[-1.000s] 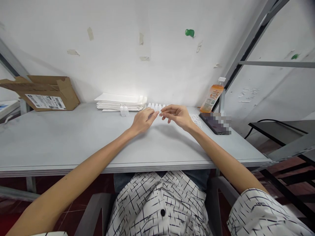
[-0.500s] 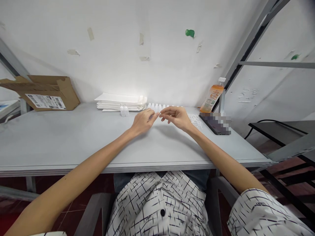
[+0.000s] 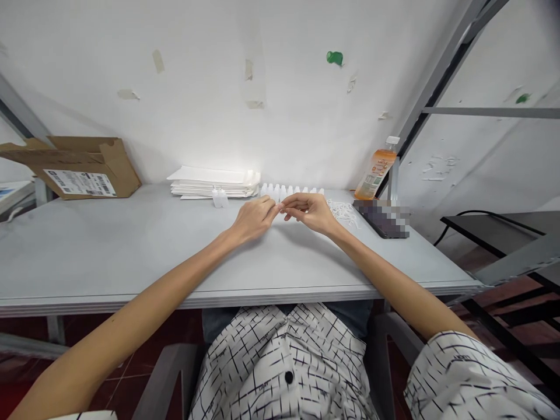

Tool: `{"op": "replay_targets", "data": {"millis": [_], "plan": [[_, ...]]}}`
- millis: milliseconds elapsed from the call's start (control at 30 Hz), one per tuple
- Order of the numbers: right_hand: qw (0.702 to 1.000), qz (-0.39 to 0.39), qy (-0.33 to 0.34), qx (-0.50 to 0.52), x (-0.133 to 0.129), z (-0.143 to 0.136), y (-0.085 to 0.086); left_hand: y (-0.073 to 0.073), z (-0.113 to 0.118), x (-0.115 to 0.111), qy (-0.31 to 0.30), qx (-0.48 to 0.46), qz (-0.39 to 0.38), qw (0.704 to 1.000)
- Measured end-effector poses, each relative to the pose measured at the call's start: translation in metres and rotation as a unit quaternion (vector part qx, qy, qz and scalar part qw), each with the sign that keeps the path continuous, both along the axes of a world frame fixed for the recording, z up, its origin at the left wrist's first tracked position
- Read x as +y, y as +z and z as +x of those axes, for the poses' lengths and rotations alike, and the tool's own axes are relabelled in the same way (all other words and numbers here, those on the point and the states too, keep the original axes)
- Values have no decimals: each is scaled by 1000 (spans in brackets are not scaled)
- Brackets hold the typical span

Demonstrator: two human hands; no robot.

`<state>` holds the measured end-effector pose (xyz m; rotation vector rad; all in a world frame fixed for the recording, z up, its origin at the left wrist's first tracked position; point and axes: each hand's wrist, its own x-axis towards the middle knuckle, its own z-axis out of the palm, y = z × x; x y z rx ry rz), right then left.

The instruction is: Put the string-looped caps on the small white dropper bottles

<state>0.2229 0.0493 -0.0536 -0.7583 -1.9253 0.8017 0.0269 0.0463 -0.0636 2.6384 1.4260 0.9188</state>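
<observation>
My left hand (image 3: 254,218) and my right hand (image 3: 312,212) meet at the fingertips above the grey table (image 3: 175,251). Both are closed in a pinch, and whatever lies between the fingers is too small to make out. Just behind them stands a row of small white bottles (image 3: 277,191). A pile of thin white pieces (image 3: 345,213) lies to the right of my right hand. Two small translucent bottles (image 3: 220,198) stand to the left, beyond my left hand.
Behind the small bottles at left is a stack of white folded card (image 3: 214,179). An open cardboard box (image 3: 87,168) sits at the far left. At the right are an orange drink bottle (image 3: 376,170) and a dark, partly blurred flat device (image 3: 380,219).
My fingertips have drawn slightly closer together, and the right hand has shifted a little left. The view has moved slightly.
</observation>
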Motion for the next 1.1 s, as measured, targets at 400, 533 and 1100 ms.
{"op": "replay_targets", "data": {"millis": [400,533,1100], "plan": [[1000,3,-5,-16,0,-1,-4,-1,1,1,-1,19,-5,1000],[1000,9,-14,-26,-1,-1,-1,-2,1,4,-10,0,-4,1000],[998,15,-41,-54,41,-33,31,31,-44,18,170,-180,148,958]]}}
